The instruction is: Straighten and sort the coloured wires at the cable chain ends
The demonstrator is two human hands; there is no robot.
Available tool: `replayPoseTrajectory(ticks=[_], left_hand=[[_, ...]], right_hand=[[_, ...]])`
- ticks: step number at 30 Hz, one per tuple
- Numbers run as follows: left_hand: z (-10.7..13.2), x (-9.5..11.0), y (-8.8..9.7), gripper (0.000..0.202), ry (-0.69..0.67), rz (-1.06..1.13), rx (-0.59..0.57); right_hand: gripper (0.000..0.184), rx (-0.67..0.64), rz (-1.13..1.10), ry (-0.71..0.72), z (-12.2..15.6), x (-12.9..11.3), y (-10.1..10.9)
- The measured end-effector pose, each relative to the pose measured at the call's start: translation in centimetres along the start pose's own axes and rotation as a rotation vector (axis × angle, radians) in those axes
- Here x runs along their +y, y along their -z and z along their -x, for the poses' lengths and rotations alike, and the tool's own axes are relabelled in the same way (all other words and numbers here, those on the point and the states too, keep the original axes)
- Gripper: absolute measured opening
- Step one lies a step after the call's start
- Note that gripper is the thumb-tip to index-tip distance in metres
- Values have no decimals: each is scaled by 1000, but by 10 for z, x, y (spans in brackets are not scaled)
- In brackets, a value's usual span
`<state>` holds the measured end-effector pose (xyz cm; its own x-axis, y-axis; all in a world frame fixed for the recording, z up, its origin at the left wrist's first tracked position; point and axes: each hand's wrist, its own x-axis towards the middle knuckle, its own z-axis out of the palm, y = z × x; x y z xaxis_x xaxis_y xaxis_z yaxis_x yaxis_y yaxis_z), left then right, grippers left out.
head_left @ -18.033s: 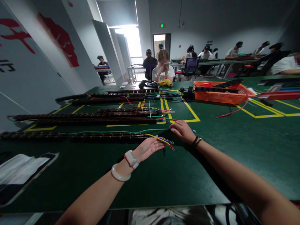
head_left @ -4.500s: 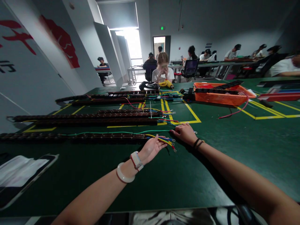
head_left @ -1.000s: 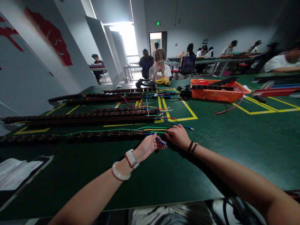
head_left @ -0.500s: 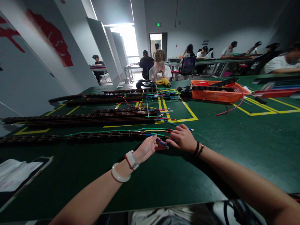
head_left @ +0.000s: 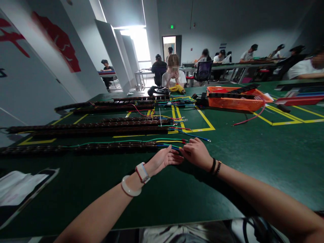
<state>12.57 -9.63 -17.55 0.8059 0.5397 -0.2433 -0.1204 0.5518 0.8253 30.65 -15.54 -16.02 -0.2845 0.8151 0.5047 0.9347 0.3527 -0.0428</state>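
"Black track: position?"
"On your table, wires at its right end."
"Left hand?"
"Your fingers extend straight, thumb apart, at the wires."
"Right hand?"
"Your fingertips pinch wire ends."

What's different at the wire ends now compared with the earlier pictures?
The yellow wire has moved off the left hand, away from the person, beside the green wire. The right hand has shifted from the green wire's end toward the blue wire. The basket and yellow tool stayed put.
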Motion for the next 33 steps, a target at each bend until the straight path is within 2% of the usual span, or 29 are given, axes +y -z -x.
replayPoseTrajectory(ticks=[3,7,13,18,21,24,30,33], left_hand=[[3,1,-5,40,43,-159,-21],[7,3,-13,35,-15,-235,-27],[9,6,-17,33,-16,-296,-48],[10,6,-17,31,-16,-295,-47],[10,5,-18,30,-23,-295,-41],[10,5,-17,32,-24,-312,-39],[8,4,-11,37,-16,-349,-68],[7,3,-8,39,-22,-370,-90]], right_hand=[[39,-98,-29,-95,0,-2,-4],[40,-188,-34,-138,0,-6,-11],[36,-253,35,-119,1,-4,-19],[37,-244,46,-64,2,2,-19],[39,-199,69,-62,1,5,-14],[36,-94,9,-102,-3,11,-8],[27,179,-413,-386,-7,37,-12],[25,238,-565,-453,-6,53,-22]])
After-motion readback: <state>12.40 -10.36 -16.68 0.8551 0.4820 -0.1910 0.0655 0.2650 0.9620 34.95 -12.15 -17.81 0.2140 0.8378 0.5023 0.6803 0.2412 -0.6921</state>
